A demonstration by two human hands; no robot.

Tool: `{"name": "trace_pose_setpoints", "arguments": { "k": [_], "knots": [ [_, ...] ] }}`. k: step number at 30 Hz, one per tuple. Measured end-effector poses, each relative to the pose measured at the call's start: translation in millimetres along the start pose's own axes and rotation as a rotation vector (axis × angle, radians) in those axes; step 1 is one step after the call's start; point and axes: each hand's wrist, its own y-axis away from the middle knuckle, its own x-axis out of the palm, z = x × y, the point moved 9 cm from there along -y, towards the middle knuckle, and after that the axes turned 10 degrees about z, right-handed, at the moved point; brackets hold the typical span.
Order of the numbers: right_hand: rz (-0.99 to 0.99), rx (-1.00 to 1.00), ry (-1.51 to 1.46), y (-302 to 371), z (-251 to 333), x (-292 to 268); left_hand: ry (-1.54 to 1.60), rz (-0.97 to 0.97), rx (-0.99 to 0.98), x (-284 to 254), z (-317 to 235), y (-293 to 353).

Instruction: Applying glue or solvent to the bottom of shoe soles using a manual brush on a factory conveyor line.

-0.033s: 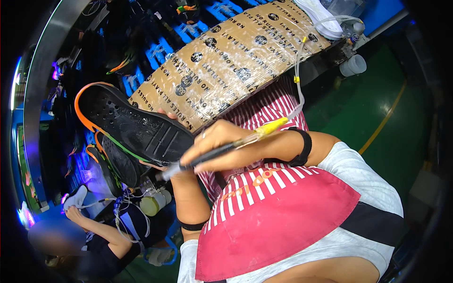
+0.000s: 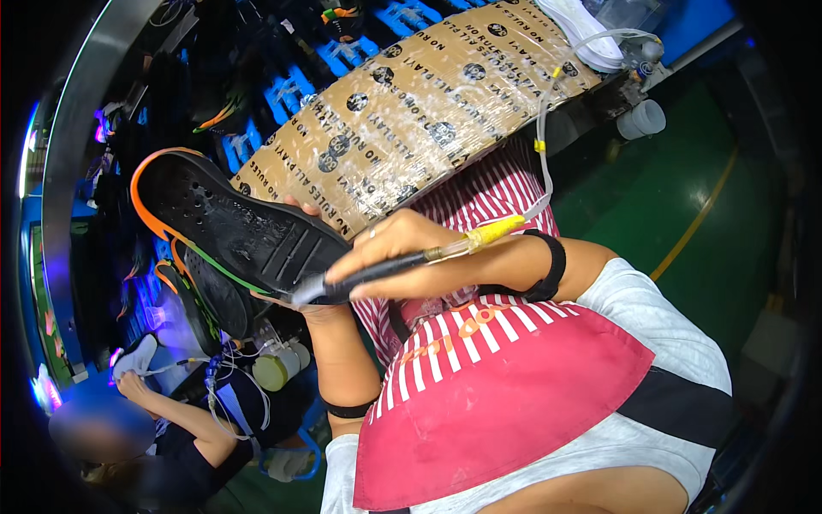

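Observation:
My left hand [image 2: 322,313] grips a black shoe sole [image 2: 240,218] with an orange and green rim from below. Its fingertips show past the far edge; the rest is hidden beneath. In my right hand [image 2: 407,236] is a black-handled brush [image 2: 385,271], held like a pen. Its pale, motion-blurred bristles are at the near end of the sole; whether they touch is hard to tell. A clear tube [image 2: 541,171] runs from the brush's yellow-taped end. Wet-looking patches shine on the sole's inner face.
A brown printed board [image 2: 428,111] with whitish smears lies beyond my hands. White shoe [image 2: 582,34] and white cup [image 2: 640,120] are at the far right. More dark soles [image 2: 214,291] stand on the left, near blue slats [image 2: 291,92]. A co-worker's hand [image 2: 133,385] holds a pale shoe piece.
The brush tip has moved slightly up and right, nearer the sole's near end. The sole has shifted a little to the left in my left hand.

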Motion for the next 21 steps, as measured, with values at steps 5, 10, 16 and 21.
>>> {"name": "trace_pose_setpoints", "arguments": {
  "k": [5, 10, 16, 21],
  "knots": [
    [0.138, -0.091, 0.087, 7, 7, 15, -0.08, 0.006, -0.038, 4, -2, -1],
    [-0.102, -0.139, 0.094, 10, 25, -11, -0.214, 0.045, -0.066, 9, -11, -3],
    [-0.363, -0.232, 0.56, 12, 41, -9, -0.285, -0.124, 0.018, -15, 5, 10],
    [-0.178, -0.215, 0.436, 8, 25, 15, -0.255, -0.169, -0.061, -19, 13, 8]
  ]
}}
